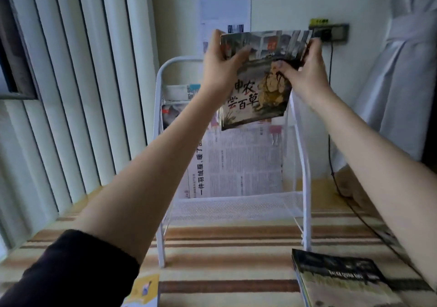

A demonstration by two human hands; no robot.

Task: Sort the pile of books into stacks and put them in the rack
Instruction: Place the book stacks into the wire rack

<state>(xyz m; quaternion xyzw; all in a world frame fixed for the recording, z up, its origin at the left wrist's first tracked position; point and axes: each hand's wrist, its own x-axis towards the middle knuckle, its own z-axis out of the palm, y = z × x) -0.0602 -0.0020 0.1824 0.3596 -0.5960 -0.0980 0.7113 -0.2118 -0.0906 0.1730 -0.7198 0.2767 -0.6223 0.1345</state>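
Both my hands hold a small stack of thin picture books (257,86) in front of the upper part of the white wire rack (163,79). My left hand (221,67) grips the stack's upper left edge, thumb on the cover. My right hand (305,70) grips the upper right corner, fingers curled over the front. The front cover shows a seated figure and black Chinese characters. A few books (178,93) stand in the rack's upper tiers at the left. A newspaper (236,162) leans in the rack's lower mesh shelf (236,206).
The rack stands on a striped cloth surface (224,254). A dark-covered stack of books (340,283) lies at the lower right, and a yellow book (144,290) at the bottom edge. Vertical blinds (78,82) fill the left. A black cable (331,155) hangs from a wall socket (331,33).
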